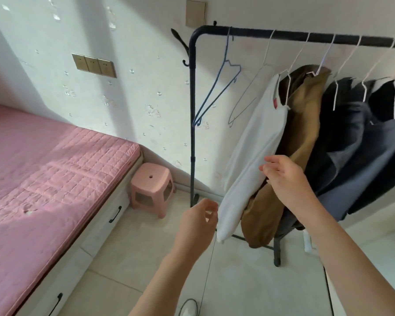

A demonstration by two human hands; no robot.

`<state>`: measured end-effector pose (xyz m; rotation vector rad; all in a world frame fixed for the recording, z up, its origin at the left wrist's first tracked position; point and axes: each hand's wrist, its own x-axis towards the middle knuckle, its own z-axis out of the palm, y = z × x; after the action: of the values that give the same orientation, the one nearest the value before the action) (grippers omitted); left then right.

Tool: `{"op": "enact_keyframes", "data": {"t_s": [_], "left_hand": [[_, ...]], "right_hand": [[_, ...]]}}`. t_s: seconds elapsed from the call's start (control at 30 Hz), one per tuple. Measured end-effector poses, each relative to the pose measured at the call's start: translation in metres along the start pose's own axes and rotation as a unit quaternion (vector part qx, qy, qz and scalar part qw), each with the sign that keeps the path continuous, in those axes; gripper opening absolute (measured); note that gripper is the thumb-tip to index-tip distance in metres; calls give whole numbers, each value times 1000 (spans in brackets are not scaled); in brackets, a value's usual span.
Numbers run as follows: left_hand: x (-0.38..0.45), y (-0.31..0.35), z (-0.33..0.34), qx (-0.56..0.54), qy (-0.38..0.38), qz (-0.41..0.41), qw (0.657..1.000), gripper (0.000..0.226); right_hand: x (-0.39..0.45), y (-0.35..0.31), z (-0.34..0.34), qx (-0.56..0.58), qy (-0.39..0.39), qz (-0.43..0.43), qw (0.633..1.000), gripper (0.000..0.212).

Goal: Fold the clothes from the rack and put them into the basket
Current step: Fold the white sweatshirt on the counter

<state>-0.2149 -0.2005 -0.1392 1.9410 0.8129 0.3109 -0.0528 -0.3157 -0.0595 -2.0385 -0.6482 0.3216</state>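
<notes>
A: From the head view, what's cut off or hard to read?

B: The black rack (193, 115) runs off the right edge, so the last dark garments (360, 142) are only partly seen, and their number cannot be told. No basket shows.

A: Where are the hands against the rack?

B: The right hand (285, 179) is raised in front of the rack's hanging clothes, fingers loosely spread, holding nothing; its fingertips are at the edge of the white garment (253, 151), but touching or just short, I cannot tell. The left hand (196, 226) hovers lower, near the rack's left post, fingers loosely curled around nothing, just beside the white garment's bottom end.

A: And the clothes?

B: The white garment hangs slanted on a pale hanger, nearest the post. Behind it hangs a brown garment (299, 137), then the dark ones. A bare blue hanger (217, 96) hangs by the post.
</notes>
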Motion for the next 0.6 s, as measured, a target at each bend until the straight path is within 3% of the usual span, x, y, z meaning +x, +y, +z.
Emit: {"op": "enact_keyframes", "data": {"t_s": [0.37, 0.53, 0.6], "left_hand": [[148, 114, 34, 31, -81, 142, 986, 40], [183, 158, 62, 39, -116, 168, 978, 56], [195, 169, 74, 46, -122, 166, 978, 61]], "right_hand": [[167, -30, -59, 18, 145, 44, 988, 44], [219, -42, -72, 34, 152, 80, 984, 15], [235, -48, -75, 94, 137, 121, 979, 35]]}}
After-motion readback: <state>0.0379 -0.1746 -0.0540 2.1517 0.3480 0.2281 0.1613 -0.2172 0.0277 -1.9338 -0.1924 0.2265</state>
